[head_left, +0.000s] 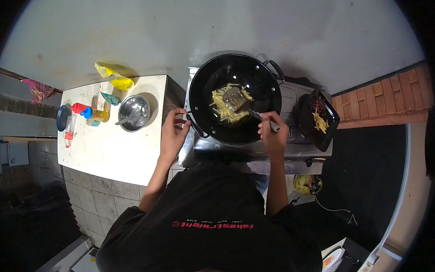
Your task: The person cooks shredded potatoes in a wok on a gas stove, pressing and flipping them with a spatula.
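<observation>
A large black wok point(212, 78) sits on the metal stove. Pale yellow strips of food point(223, 111) lie in its middle, with the head of a spatula point(234, 97) resting among them. My right hand point(273, 131) is closed around the spatula's handle at the wok's lower right. At the wok's left side, my left hand point(174, 129) has its fingers pinched on the wok's side handle point(197, 125).
On the white table point(111, 156) at the left stand a metal bowl point(134, 113) with a spoon, a yellow packet point(119, 80) and several bottles. A black tray point(318, 132) with fried strips lies right of the wok. A wall point(221, 21) rises behind the stove.
</observation>
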Action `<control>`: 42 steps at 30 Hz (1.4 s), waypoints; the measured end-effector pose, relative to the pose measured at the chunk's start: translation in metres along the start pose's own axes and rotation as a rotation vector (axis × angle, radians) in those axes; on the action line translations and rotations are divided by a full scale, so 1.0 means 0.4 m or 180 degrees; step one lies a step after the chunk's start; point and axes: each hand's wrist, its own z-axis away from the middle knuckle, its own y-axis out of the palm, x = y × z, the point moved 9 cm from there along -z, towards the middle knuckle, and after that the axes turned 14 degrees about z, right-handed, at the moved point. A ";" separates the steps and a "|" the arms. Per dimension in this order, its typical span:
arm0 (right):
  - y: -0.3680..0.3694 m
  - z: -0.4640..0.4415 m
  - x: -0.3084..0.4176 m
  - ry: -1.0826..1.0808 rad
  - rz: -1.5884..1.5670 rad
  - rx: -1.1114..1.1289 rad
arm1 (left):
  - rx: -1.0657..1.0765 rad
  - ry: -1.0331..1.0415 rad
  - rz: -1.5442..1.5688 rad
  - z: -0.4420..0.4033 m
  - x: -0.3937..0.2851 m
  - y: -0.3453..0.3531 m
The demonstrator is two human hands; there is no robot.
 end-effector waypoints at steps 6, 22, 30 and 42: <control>-0.002 0.010 0.016 -0.0136 0.0192 -0.0075 | -0.0148 0.0346 -0.0261 -0.003 -0.012 -0.002; 0.035 0.062 0.110 -0.1035 0.1055 0.0147 | -0.0776 0.0519 0.0200 0.041 -0.054 -0.053; 0.034 0.046 0.041 -0.0410 0.0893 0.0372 | 0.0062 -0.0026 -0.0183 0.026 0.012 0.016; -0.011 0.051 0.074 -0.0805 0.0836 -0.0144 | 0.0502 -0.0490 -0.0464 0.035 0.061 0.033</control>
